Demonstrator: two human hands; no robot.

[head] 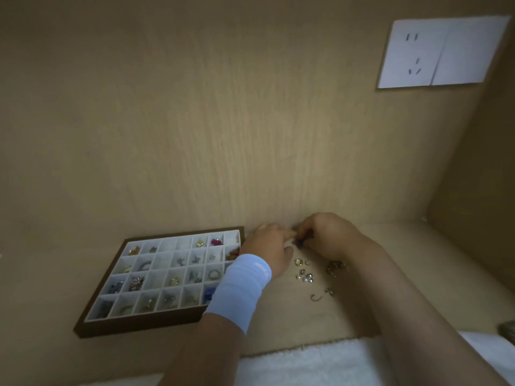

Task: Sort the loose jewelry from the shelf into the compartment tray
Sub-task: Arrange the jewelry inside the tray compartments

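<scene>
You are working inside a wooden shelf (320, 319), its back panel rising ahead of you and a white socket plate (443, 51) high on the right. On the shelf floor to your left sits the compartment tray (145, 324), brown-framed with pale dividers; many cells already hold pieces, while several in the top row and a few lower down look empty. Your left hand (269, 250), with a pale blue wristband (241, 285) on the forearm, lies partly over the tray's right edge. Your right hand (328, 236) meets it just beyond the tray's far right corner, close to the back panel.

Between the two hands you are pinching a small dark piece (299, 243); the fingers (287, 234) of both hands are pressed in around it, but how each grips it is too blurred to tell, as is what the piece is. It may be tangled or in two parts, so work it apart gently rather than pulling.

Nearer you on the shelf lies the loose jewelry (305, 275): a gold ring, pearly pieces, a brownish cluster and two small hooks. Keep your forearms lifted so they do not sweep these. Once the dark piece is free, carry it in one hand to an empty cell and lower it in, not drop it.
</scene>
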